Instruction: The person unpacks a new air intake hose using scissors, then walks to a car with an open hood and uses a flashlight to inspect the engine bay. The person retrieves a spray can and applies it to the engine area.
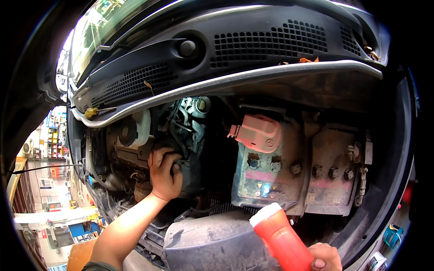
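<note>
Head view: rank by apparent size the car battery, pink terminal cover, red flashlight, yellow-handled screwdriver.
1. Car battery
2. Red flashlight, though it is nearest the camera, so it looks bigger than it is
3. Pink terminal cover
4. Yellow-handled screwdriver

Far side: the cowl panel [253, 43] and its pale metal lip [235, 81] overhung the bay and blocked any reach from above.
Left pocket: the left hand [165, 174] filled a tight gap, its fingers [169, 158] pressed among dark hoses and brackets [187, 124], with the white reservoir [140, 128] just to the left.
Centre right: the battery [294, 174] and its pink terminal cover [258, 132] took up the space.
Near side: the grey plastic housing [212, 244] and the red flashlight [280, 237] in the right hand [326, 258] closed the approach.
Free room: a dark slot [217, 153] between the hoses and the battery.
</note>
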### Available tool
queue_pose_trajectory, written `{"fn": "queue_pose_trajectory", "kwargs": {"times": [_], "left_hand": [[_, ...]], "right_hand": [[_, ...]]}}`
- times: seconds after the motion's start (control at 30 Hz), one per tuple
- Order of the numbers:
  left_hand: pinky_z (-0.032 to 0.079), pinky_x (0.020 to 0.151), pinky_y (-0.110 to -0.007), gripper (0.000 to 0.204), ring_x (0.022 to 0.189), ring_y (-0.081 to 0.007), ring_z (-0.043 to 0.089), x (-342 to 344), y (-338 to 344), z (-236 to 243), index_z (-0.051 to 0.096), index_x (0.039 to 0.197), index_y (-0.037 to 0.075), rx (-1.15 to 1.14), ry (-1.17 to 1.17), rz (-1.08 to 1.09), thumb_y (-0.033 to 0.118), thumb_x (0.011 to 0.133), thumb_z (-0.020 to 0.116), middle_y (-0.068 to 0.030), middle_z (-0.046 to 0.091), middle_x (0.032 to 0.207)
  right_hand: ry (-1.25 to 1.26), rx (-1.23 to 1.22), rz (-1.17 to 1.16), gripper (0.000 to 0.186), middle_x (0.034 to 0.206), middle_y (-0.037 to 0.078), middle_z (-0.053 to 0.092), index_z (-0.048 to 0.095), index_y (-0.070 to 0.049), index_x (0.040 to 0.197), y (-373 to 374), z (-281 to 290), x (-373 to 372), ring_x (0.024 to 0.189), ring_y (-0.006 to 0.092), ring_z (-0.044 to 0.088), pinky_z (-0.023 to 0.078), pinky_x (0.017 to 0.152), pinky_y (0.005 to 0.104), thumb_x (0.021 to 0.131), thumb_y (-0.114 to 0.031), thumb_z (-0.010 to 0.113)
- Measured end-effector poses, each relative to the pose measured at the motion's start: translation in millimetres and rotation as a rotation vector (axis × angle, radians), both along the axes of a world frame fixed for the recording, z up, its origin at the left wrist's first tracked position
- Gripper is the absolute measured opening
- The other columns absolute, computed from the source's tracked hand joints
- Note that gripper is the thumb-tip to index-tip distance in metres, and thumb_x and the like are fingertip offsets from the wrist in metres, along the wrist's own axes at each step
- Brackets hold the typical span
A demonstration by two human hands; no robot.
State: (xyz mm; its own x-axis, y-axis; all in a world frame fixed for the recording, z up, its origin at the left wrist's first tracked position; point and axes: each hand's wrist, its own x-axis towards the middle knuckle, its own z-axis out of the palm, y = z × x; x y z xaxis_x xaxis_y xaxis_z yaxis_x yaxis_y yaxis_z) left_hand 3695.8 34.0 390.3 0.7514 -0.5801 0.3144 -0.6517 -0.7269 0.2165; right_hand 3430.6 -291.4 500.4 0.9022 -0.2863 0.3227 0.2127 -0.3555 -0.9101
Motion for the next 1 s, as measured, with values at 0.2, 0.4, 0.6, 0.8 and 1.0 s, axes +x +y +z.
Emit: {"fn": "queue_pose_trajectory", "kwargs": {"times": [0.2,0.4,0.6,0.8,1.0], "left_hand": [[0.043,0.098,-0.049,0.029,0.108,-0.0398,0.057,3,2,-3,0.072,0.106,0.007,-0.017,-0.014,0.013,0.006,0.078,0.064,-0.0163,0.062,0.121],[0.044,0.097,-0.048,0.030,0.108,-0.0393,0.057,2,9,-1,0.072,0.106,0.006,-0.030,-0.006,0.021,0.005,0.077,0.063,-0.0164,0.063,0.120],[0.045,0.099,-0.048,0.029,0.108,-0.0394,0.058,3,6,2,0.072,0.105,0.005,-0.063,0.011,0.024,0.003,0.077,0.063,-0.0171,0.064,0.119],[0.044,0.097,-0.048,0.029,0.107,-0.0393,0.057,4,7,3,0.072,0.104,0.005,-0.077,0.002,0.015,0.003,0.077,0.063,-0.0164,0.064,0.119],[0.044,0.098,-0.047,0.030,0.109,-0.0391,0.058,1,13,2,0.073,0.105,0.005,-0.053,0.011,0.034,0.003,0.077,0.063,-0.0163,0.064,0.120]], "right_hand": [[-0.088,-0.002,-0.087,0.049,0.097,0.022,0.072,0.056,-0.004,0.146,7,-10,-5,0.070,0.0252,0.068,0.053,0.061,0.0350,0.099,-0.012,0.072],[0.515,0.585,-0.168,0.050,0.090,0.024,0.071,0.065,0.011,0.113,1,-3,-44,0.068,0.0265,0.067,0.054,0.059,0.0354,0.107,-0.039,0.057],[0.533,0.736,-0.205,0.052,0.086,0.024,0.070,0.065,0.011,0.103,-14,-12,-48,0.063,0.0268,0.066,0.056,0.057,0.0362,0.108,-0.039,0.053],[0.536,0.839,-0.201,0.053,0.083,0.025,0.069,0.064,0.010,0.095,-26,-19,-59,0.058,0.0272,0.066,0.060,0.056,0.0372,0.109,-0.038,0.049],[0.492,0.540,-0.123,0.050,0.084,0.025,0.069,0.065,0.012,0.099,-17,-18,-51,0.057,0.0271,0.064,0.055,0.054,0.0349,0.108,-0.035,0.048]]}}
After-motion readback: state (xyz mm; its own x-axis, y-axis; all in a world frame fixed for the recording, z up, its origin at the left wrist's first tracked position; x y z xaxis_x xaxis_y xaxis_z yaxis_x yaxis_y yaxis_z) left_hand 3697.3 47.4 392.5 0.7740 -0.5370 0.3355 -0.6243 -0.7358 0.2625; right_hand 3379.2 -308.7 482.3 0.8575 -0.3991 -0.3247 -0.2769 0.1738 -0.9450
